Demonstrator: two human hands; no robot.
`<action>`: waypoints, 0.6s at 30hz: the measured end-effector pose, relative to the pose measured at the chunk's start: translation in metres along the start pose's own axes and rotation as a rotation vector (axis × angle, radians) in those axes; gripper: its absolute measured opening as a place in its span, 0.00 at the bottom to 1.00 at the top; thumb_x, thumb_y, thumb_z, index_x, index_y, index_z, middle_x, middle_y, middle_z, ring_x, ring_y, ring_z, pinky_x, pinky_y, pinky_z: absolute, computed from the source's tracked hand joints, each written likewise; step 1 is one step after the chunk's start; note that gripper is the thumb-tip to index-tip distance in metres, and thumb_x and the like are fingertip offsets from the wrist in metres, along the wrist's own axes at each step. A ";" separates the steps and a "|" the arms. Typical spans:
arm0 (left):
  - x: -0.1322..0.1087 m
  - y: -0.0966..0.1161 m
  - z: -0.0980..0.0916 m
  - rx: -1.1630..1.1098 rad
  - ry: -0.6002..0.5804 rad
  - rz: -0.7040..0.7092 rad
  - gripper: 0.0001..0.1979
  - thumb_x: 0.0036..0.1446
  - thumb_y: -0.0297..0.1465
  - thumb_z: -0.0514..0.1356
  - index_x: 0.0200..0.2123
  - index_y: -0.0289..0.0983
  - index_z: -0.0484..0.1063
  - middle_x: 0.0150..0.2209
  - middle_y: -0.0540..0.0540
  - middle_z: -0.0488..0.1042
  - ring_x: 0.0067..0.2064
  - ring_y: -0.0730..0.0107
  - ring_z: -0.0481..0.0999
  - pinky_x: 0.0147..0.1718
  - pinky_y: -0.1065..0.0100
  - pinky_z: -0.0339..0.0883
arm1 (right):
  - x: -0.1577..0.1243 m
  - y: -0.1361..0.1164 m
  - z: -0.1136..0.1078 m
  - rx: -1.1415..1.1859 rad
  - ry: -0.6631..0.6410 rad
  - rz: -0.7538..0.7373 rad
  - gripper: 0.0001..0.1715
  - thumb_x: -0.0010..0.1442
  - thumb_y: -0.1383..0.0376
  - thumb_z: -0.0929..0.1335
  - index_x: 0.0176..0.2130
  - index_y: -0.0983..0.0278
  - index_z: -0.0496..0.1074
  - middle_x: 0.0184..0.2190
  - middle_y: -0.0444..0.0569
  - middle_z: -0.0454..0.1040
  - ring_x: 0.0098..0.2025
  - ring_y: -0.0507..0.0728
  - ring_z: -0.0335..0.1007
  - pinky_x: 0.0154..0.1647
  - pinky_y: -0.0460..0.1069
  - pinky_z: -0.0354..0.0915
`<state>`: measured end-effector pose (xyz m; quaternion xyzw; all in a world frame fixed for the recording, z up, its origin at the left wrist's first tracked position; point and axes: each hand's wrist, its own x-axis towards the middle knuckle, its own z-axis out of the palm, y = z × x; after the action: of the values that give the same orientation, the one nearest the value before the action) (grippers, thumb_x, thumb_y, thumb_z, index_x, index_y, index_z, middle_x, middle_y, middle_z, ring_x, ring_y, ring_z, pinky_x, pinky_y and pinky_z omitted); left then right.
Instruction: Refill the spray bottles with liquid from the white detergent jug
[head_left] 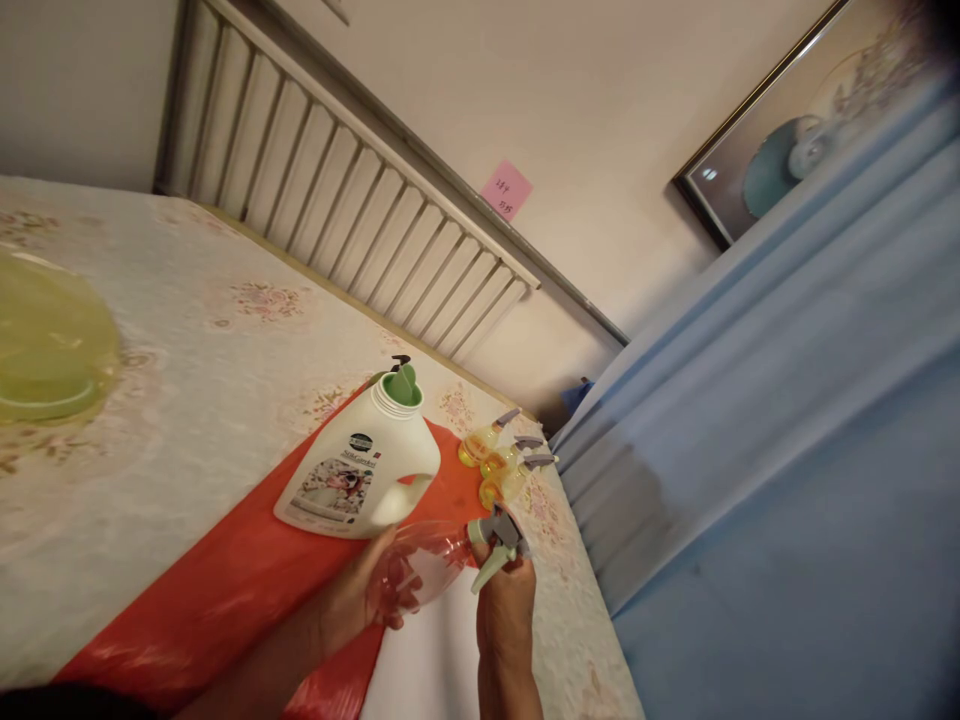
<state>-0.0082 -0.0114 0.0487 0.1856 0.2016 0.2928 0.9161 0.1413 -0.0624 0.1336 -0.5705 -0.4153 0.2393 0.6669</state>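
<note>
**Sprayer head at the neck of the clear bottle, three filled ones waiting**

While the yellow-green bowl [49, 345] sits blurred at the far left of the counter [187, 400], the work itself lies further along on the red sheet [225, 590]. The big white detergent jug [356, 470] stands there with its cap off, a green funnel-like piece in its mouth — I judge the pouring is done or paused. My left hand [360, 595] is wrapped around the body of the clear spray bottle [420, 565], held on its side just in front of the jug. My right hand [506, 600] is closed about the trigger head [495, 545] at the bottle's neck; whether it is threaded fully home I cannot tell. Beyond, three small yellow-filled spray bottles [499, 465] lie finished, heads on.

How much liquid the clear bottle holds is hard to make out — glare and blur hide it. My forearms are cut off by the bottom edge, and a blue curtain [787, 400] hides everything to the right.
</note>
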 end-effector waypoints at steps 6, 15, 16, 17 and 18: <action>0.002 -0.002 -0.003 0.008 -0.027 0.017 0.31 0.51 0.59 0.57 0.46 0.40 0.67 0.26 0.52 0.73 0.25 0.68 0.74 0.21 0.71 0.57 | 0.002 0.002 -0.001 -0.066 0.039 -0.019 0.39 0.48 0.63 0.76 0.58 0.67 0.69 0.47 0.56 0.78 0.47 0.62 0.75 0.51 0.56 0.69; 0.000 0.000 -0.002 -0.008 -0.006 0.006 0.30 0.49 0.58 0.60 0.43 0.40 0.68 0.25 0.53 0.71 0.26 0.67 0.75 0.22 0.71 0.56 | 0.001 0.004 -0.006 0.050 -0.013 0.042 0.38 0.49 0.61 0.77 0.57 0.66 0.70 0.46 0.56 0.78 0.47 0.63 0.76 0.52 0.58 0.69; 0.000 0.001 -0.001 -0.007 -0.011 0.011 0.30 0.48 0.58 0.60 0.42 0.39 0.68 0.26 0.53 0.72 0.25 0.67 0.75 0.22 0.71 0.56 | 0.000 0.005 -0.007 0.072 -0.033 0.041 0.37 0.49 0.60 0.76 0.57 0.65 0.70 0.47 0.56 0.78 0.48 0.63 0.75 0.52 0.58 0.69; 0.000 0.001 -0.001 -0.005 -0.015 0.013 0.30 0.48 0.58 0.60 0.42 0.39 0.68 0.26 0.52 0.72 0.25 0.68 0.74 0.22 0.71 0.56 | -0.001 0.005 -0.007 0.077 -0.045 0.018 0.36 0.50 0.60 0.76 0.57 0.65 0.70 0.47 0.57 0.78 0.48 0.63 0.75 0.52 0.59 0.69; -0.001 0.002 -0.001 -0.002 -0.012 0.012 0.30 0.48 0.58 0.59 0.42 0.39 0.69 0.26 0.52 0.73 0.25 0.68 0.74 0.22 0.71 0.56 | -0.001 0.005 -0.008 0.072 -0.053 -0.009 0.35 0.50 0.59 0.76 0.56 0.65 0.71 0.46 0.57 0.78 0.47 0.63 0.76 0.52 0.59 0.69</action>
<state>-0.0099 -0.0102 0.0494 0.1878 0.1946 0.2975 0.9156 0.1483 -0.0663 0.1284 -0.5379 -0.4266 0.2659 0.6768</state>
